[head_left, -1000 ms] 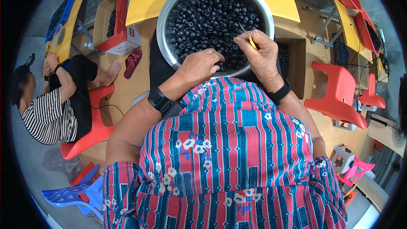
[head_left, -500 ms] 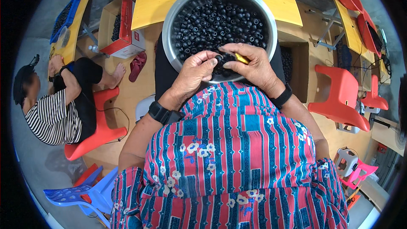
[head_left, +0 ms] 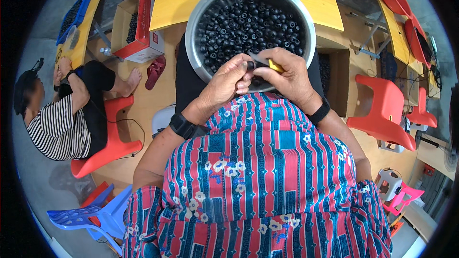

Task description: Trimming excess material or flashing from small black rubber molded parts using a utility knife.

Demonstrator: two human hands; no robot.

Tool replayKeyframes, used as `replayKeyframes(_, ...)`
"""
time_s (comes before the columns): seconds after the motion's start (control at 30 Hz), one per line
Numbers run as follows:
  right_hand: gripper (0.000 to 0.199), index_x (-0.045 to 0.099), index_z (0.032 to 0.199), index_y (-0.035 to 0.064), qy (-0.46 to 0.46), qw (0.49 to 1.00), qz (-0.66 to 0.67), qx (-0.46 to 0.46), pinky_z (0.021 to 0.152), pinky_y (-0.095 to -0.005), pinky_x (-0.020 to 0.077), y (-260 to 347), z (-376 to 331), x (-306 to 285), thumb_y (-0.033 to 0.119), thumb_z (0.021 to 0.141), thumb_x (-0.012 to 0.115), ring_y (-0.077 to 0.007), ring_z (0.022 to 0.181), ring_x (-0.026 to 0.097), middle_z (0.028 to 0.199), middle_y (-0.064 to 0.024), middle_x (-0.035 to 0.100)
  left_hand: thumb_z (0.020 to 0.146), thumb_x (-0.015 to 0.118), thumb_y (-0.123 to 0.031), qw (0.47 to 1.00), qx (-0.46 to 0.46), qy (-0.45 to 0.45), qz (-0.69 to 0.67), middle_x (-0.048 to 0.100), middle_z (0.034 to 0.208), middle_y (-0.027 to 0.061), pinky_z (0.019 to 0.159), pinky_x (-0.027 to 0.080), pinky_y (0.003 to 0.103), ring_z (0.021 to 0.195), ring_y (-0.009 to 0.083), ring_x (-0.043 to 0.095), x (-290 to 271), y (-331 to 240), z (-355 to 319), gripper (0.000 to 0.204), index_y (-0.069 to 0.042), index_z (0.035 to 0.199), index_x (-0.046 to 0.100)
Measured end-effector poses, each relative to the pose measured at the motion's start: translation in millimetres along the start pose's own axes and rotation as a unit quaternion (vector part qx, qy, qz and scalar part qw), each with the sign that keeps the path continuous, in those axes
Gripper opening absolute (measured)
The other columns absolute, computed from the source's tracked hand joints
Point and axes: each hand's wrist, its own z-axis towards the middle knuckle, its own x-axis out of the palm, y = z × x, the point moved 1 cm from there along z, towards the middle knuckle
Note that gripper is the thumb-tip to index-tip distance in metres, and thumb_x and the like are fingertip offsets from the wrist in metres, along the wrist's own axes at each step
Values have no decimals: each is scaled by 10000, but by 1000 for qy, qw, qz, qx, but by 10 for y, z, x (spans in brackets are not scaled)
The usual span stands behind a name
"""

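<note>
A: How far along is the work?

B: Early, I'd judge. The steel bowl [head_left: 193, 43] on the lap is heaped with small black parts [head_left: 248, 26].

A: And the fingers?

B: The left hand [head_left: 227, 83] pinches 1 black piece [head_left: 250, 65] over the bowl's near rim. The right hand [head_left: 287, 76] is closed around a yellow tool [head_left: 275, 66] touching it.
</note>
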Motion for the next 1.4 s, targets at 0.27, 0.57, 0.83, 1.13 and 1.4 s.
replayKeyframes(0.27, 226, 647, 902, 63, 42, 993, -111, -13, 626, -395, 484, 2, -42, -24, 282, 858, 683, -324, 721, 617, 778, -114, 601, 1059, 405, -306, 999, 28, -20, 3, 409, 816, -34, 577, 317, 189, 639, 34, 344, 43, -27, -30, 231, -91, 1103, 475)
replayKeyframes(0.57, 233, 645, 885, 78, 46, 988, -147, -25, 593, -396, 481, -12, -50, -8, 301, 844, 697, -299, 685, 616, 757, -93, 587, 1050, 436, -318, 999, 34, -10, 15, 417, 814, -35, 576, 314, 183, 644, 28, 363, 49, -26, -30, 230, -93, 1085, 473)
replayKeyframes(0.83, 241, 630, 856, 73, 34, 987, -153, -36, 585, -393, 479, -26, -38, -2, 304, 848, 698, -296, 673, 609, 740, -95, 576, 1051, 433, -318, 999, 39, 3, 9, 418, 819, -33, 578, 318, 185, 649, 29, 369, 44, -41, -27, 240, -85, 1091, 469)
replayKeyframes(1.13, 289, 609, 840, 48, 38, 987, -155, 30, 632, -421, 480, -31, -7, 20, 331, 891, 640, -351, 730, 610, 773, -130, 598, 1065, 384, -284, 999, 39, -6, -33, 387, 802, -37, 591, 333, 186, 648, 29, 347, 102, -50, -11, 211, -90, 1075, 467)
replayKeyframes(1.4, 229, 630, 906, 7, -30, 991, -76, 104, 694, -389, 486, -137, 0, -29, 236, 901, 639, -360, 765, 605, 798, -169, 610, 1061, 397, -310, 998, 51, 8, -31, 401, 824, -22, 598, 333, 202, 665, 54, 344, 106, -24, -18, 230, -91, 1076, 466)
